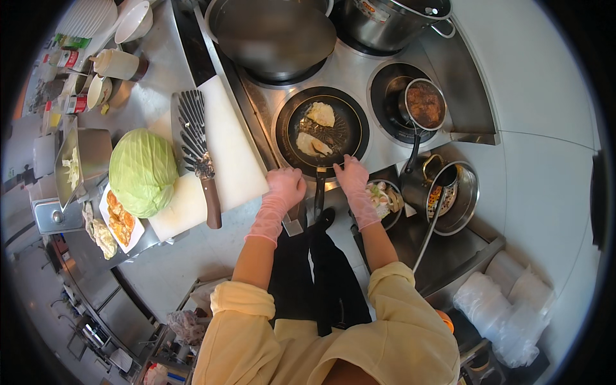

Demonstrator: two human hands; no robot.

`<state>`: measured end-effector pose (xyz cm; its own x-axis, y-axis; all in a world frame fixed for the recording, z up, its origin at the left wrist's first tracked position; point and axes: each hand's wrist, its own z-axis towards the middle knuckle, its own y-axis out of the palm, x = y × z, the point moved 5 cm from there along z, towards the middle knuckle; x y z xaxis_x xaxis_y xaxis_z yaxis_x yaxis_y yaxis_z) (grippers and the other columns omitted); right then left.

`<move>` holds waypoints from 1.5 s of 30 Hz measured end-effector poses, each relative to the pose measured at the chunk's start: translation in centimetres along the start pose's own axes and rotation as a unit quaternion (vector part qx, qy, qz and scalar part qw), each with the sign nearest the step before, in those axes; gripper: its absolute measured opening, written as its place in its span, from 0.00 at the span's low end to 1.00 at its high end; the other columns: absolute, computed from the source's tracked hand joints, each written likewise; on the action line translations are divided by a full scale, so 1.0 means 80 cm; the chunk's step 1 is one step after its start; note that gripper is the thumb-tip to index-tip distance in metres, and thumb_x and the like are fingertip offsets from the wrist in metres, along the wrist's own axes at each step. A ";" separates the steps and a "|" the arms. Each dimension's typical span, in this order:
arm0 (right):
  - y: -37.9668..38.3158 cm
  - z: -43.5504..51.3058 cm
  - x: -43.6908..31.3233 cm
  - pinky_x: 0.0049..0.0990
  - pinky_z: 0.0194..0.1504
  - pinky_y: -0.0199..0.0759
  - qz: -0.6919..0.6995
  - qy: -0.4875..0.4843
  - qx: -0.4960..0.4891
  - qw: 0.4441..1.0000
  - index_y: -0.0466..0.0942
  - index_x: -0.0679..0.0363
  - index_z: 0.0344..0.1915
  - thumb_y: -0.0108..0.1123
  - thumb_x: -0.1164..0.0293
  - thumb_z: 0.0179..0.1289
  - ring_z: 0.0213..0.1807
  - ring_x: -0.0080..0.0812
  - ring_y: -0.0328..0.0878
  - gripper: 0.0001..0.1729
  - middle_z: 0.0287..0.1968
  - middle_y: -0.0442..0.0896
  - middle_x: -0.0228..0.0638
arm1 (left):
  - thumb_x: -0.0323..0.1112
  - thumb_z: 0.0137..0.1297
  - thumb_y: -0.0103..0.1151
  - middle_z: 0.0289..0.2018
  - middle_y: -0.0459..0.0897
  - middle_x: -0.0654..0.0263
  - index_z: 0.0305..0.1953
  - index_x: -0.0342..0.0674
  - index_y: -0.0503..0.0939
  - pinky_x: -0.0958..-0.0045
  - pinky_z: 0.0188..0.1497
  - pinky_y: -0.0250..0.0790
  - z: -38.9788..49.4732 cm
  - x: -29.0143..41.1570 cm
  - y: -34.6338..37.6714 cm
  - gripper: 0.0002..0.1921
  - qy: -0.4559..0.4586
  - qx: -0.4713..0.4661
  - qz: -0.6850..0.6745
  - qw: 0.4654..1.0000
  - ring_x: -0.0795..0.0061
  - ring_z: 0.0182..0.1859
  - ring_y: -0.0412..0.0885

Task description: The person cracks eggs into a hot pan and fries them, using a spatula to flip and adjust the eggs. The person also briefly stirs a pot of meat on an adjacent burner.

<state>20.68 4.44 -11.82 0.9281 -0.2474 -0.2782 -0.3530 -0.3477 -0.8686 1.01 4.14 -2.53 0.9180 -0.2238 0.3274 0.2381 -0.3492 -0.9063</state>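
Observation:
Two pale fried eggs (320,114) lie apart in a black frying pan (349,101) on the stove, its handle pointing towards me. My left hand (287,185), in a thin pinkish glove, rests with curled fingers at the stove's front edge, left of the pan handle (319,195). A flat strip with a metal end (292,226) shows below that hand; whether the fingers hold it is hidden. On the handle's other side, my gloved right hand (352,174) is close to the pan's near rim, thumb and forefinger apart, with nothing visible between them.
Left, a broad slotted turner (192,130) lies on a white cutting board (231,144) beside a green cabbage (143,173). Large pots (394,29) stand behind. To the right are a small saucepan of browned food (423,105), a bowl of chopped ingredients (385,197) and a pot with a ladle (435,216).

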 end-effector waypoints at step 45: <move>0.013 0.061 -0.082 0.33 0.37 0.75 -0.136 -0.205 0.102 0.964 0.75 0.58 0.35 0.65 0.61 0.50 0.39 0.36 0.80 0.16 0.33 0.80 0.34 | 0.39 0.58 0.51 0.28 0.82 0.60 0.30 0.42 0.79 0.58 0.40 0.71 0.002 -0.004 0.007 0.09 -0.005 -0.007 0.001 1.000 0.59 0.35 0.81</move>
<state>14.85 10.13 -12.89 0.9666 0.2200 -0.1315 -0.0986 -0.1542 -0.9831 0.86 4.14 -3.20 0.9218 -0.2148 0.3226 0.2318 -0.3617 -0.9030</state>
